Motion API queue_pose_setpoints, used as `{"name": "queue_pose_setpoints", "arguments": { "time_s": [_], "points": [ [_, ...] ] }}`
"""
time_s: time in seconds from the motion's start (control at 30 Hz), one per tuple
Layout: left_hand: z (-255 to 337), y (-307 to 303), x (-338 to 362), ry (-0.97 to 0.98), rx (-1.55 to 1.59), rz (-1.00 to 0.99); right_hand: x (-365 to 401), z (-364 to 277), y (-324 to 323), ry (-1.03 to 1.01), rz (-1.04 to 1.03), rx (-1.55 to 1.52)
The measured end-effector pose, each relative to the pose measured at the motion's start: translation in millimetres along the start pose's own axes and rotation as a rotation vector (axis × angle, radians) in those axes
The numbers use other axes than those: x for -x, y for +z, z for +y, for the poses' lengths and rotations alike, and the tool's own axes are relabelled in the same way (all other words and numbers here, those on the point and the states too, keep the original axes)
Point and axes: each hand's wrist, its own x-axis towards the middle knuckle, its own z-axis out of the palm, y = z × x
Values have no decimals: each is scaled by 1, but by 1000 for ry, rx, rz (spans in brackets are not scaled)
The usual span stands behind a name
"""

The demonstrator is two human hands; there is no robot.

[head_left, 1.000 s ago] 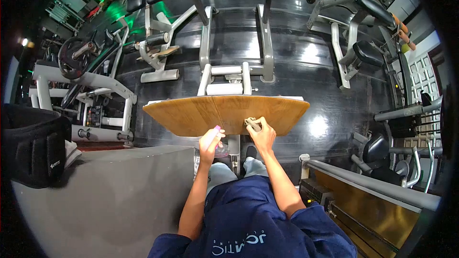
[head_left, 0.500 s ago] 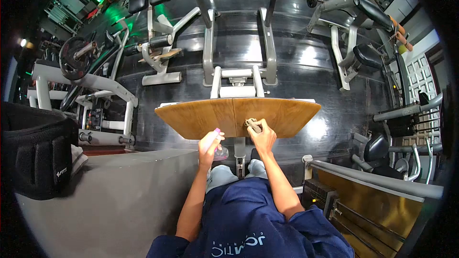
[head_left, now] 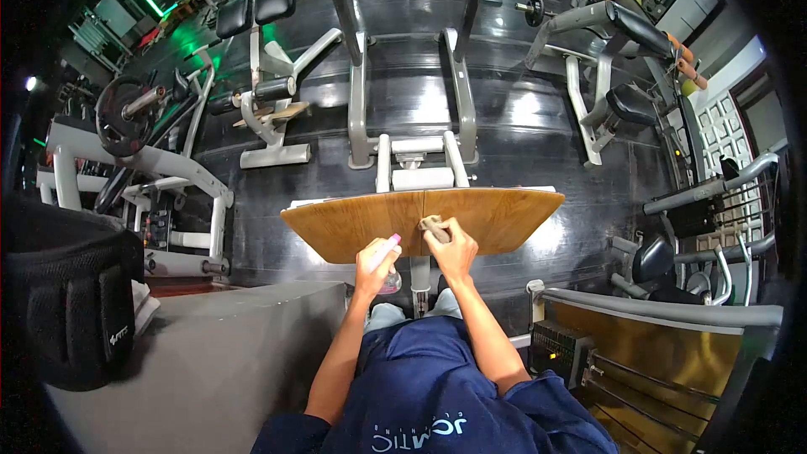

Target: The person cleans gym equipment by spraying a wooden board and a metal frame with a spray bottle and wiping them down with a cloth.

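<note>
A spray bottle (head_left: 390,283) with a pink-and-white top and a clear lower part is gripped in my left hand (head_left: 370,269), just over the near edge of a wooden board (head_left: 353,220). The board is brown, with a seam down its middle, and is fixed to a grey metal frame. My right hand (head_left: 456,252) pinches a bunched beige-grey cloth (head_left: 435,228) against the board's surface, close to the seam. Part of the cloth is hidden by my fingers.
Left of me is a grey padded surface (head_left: 244,345) with a black weight belt (head_left: 76,303) on it. A metal-railed machine (head_left: 656,307) stands at my right. Ahead are a padded bench (head_left: 274,2), uprights (head_left: 358,101) and a plate-loaded machine (head_left: 126,113).
My right hand has moved the cloth left across the board, up to the seam. My left hand still holds the spray bottle near the board's edge. The whole view has shifted slightly.
</note>
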Motion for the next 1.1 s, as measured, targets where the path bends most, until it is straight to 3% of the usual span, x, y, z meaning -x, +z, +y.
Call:
{"name": "queue_pose_setpoints", "arguments": {
  "time_s": [0.2,0.33,0.43,0.6,0.73,0.87,1.1],
  "points": [
    [-4,-12,-6,-30,24,-37,11,6,6,82,-48,91],
    [-8,-23,-5,-81,74,-32,7,-10,7,155,84,24],
    [-9,-31,-4,-97,95,-37,11,-16,16,88,150,-36],
    [-9,-45,5,-111,95,-65,35,-13,39,84,34,30],
    [-11,-59,11,-91,91,-54,40,-15,37,217,5,129],
    [-11,-69,19,-81,128,10,27,-32,23,218,252,-119],
    [-12,-82,30,-52,105,55,47,-37,33,112,300,-329]
  ]
}}
